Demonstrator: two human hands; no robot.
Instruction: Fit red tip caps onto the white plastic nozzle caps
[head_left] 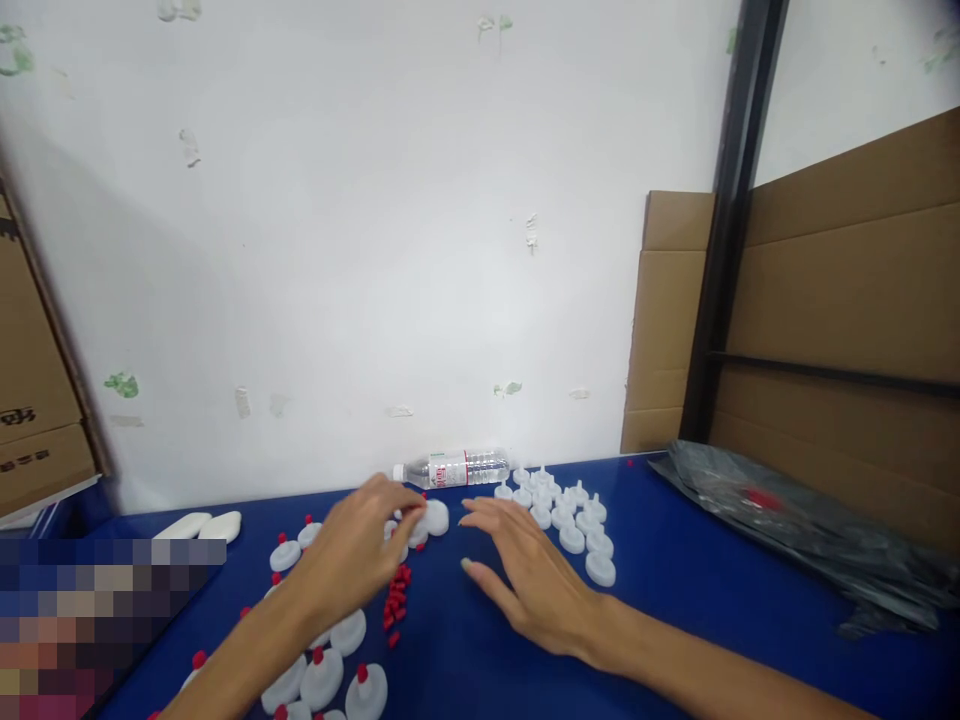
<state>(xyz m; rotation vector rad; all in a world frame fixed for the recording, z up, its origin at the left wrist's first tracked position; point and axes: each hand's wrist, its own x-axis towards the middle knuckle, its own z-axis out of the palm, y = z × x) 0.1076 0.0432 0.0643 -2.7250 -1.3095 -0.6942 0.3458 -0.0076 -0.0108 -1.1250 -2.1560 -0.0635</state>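
Observation:
My left hand (375, 530) reaches over the blue table and pinches a white nozzle cap (436, 518), its round base turned toward the right. The fingers cover the narrow end of that cap. My right hand (536, 570) hovers to the right with fingers stretched and thumb apart, holding nothing. Small red tips (395, 603) lie in a loose strip below my left hand. White caps with red tips on them (322, 678) stand to the left, some hidden behind my left forearm. Several white caps with bare nozzles (571, 540) stand upright in a group beyond my right hand.
A clear plastic bottle (450, 468) lies along the wall at the back. Two white rounded pieces (219, 527) are at the left. On the right are a grey plastic bag (795, 530), a black metal post (731, 220) and cardboard (847, 290).

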